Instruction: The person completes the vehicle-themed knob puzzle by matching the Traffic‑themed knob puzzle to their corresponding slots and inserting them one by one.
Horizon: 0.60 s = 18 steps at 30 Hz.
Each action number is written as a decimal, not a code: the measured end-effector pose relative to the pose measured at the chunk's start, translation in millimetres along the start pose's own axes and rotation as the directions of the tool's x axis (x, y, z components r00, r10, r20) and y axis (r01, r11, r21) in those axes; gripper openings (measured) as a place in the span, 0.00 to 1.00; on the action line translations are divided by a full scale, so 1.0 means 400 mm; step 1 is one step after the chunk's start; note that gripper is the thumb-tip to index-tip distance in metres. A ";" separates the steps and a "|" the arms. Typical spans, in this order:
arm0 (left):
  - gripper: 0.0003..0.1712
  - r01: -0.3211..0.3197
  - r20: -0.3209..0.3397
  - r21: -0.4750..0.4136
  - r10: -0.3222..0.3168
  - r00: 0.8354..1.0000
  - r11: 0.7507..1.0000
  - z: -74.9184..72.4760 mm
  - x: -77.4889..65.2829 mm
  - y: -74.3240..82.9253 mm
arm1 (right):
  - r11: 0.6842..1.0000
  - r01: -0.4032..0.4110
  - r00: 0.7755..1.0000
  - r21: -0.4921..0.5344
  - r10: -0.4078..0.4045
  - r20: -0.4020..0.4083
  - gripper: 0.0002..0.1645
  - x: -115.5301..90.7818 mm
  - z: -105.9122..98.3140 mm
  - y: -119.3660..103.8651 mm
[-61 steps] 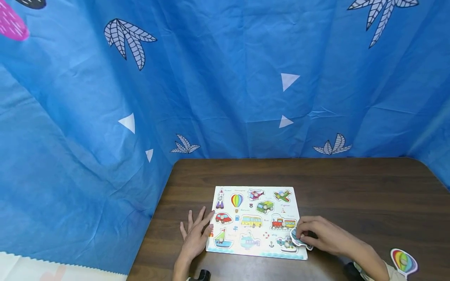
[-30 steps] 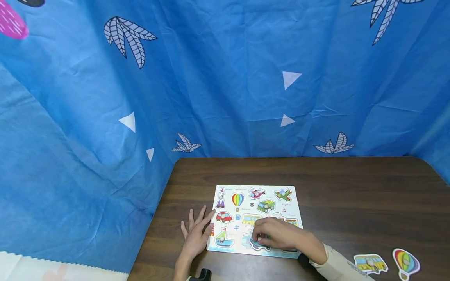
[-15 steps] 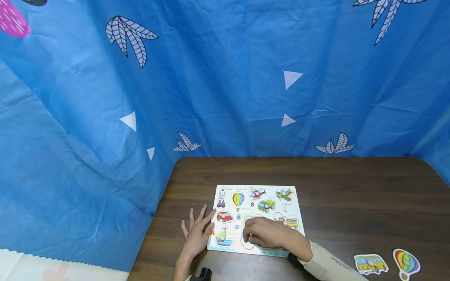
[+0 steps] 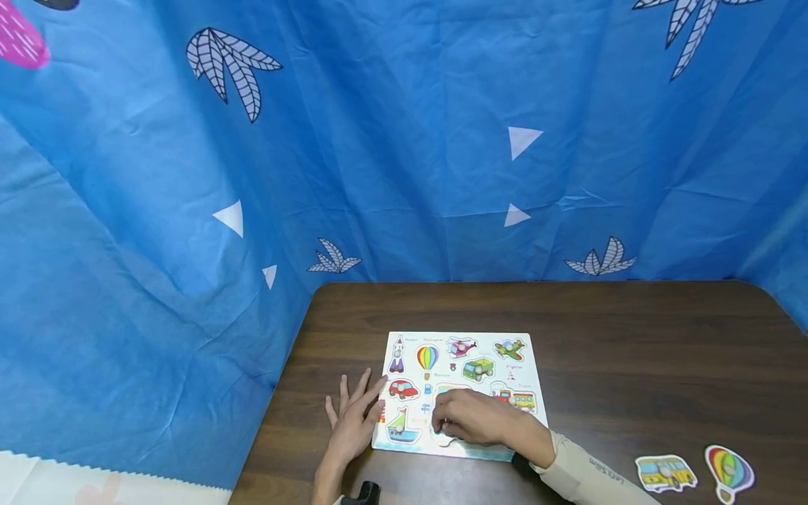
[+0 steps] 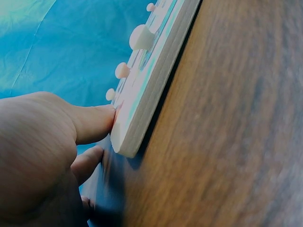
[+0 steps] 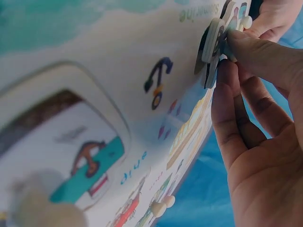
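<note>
A white wooden knob puzzle board (image 4: 485, 344) printed with vehicles lies on the table. My left hand (image 4: 350, 428) rests at its left edge with fingers spread; in the left wrist view the thumb (image 5: 94, 124) touches the board's corner. My right hand (image 4: 482, 419) is over the lower middle of the board. Its thumb and fingertips pinch a submarine puzzle piece (image 6: 214, 42), which sits tilted over its printed spot, beside the word "Submarine". In the head view the hand hides most of that piece and the ship's place.
A bus piece (image 4: 665, 473) and a balloon piece (image 4: 728, 470) lie on the table (image 4: 631, 365) at the right front. The sailboat (image 4: 399, 429), car (image 4: 402, 390), truck (image 4: 478, 369) and several other knobbed pieces sit in the board. A blue curtain (image 4: 404, 140) hangs behind.
My right hand has carried the submarine piece left from the board's right edge to the lower middle, then shifted slightly further left. The bus piece has come into view. My left hand stays put.
</note>
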State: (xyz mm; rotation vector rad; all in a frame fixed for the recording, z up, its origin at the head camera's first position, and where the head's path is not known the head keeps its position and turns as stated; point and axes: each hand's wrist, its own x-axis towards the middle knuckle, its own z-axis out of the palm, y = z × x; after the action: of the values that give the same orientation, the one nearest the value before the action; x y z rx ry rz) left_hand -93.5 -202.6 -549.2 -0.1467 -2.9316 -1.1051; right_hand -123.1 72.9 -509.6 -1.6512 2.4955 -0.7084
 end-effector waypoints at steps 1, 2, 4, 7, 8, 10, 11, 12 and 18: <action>0.25 0.000 -0.001 -0.001 0.000 1.000 1.000 0.000 0.000 0.000 | 1.000 0.002 1.000 0.003 -0.002 0.001 0.08 -0.001 0.000 -0.001; 0.25 0.000 -0.001 -0.001 0.000 1.000 1.000 0.000 0.000 0.000 | 1.000 0.005 1.000 0.000 -0.005 0.000 0.08 -0.002 0.000 -0.002; 0.25 -0.002 -0.004 -0.002 0.002 1.000 1.000 -0.001 -0.001 0.000 | 1.000 0.003 1.000 0.006 -0.003 0.000 0.08 -0.004 -0.001 -0.004; 0.25 0.002 -0.007 -0.002 -0.002 1.000 1.000 -0.001 0.000 0.001 | 1.000 -0.007 1.000 0.011 0.007 -0.001 0.08 -0.007 -0.002 -0.005; 0.25 0.001 -0.008 -0.002 -0.001 1.000 1.000 0.000 0.000 0.001 | 1.000 -0.010 1.000 0.013 0.010 -0.002 0.08 -0.008 -0.002 -0.005; 0.25 -0.001 -0.008 -0.002 0.001 1.000 1.000 0.000 0.001 0.002 | 1.000 -0.013 1.000 0.019 0.013 -0.006 0.08 -0.011 -0.003 -0.004; 0.25 0.000 -0.007 -0.002 0.000 1.000 1.000 0.000 0.002 0.002 | 1.000 -0.012 1.000 0.019 0.012 -0.007 0.08 -0.013 -0.003 -0.003; 0.25 0.000 -0.008 -0.001 0.000 1.000 1.000 0.000 0.002 0.003 | 1.000 -0.011 1.000 0.021 0.011 -0.008 0.09 -0.014 -0.003 -0.003; 0.24 -0.021 -0.021 0.001 0.021 1.000 1.000 0.000 0.002 0.000 | 0.999 -0.020 1.000 0.032 0.020 -0.016 0.09 -0.021 -0.006 0.001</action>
State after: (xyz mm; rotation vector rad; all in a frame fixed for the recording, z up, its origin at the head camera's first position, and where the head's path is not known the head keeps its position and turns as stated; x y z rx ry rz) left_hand -94.2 -202.4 -549.2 -0.1638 -2.9050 -1.0961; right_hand -120.7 81.4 -509.3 -1.6143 2.4950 -0.7589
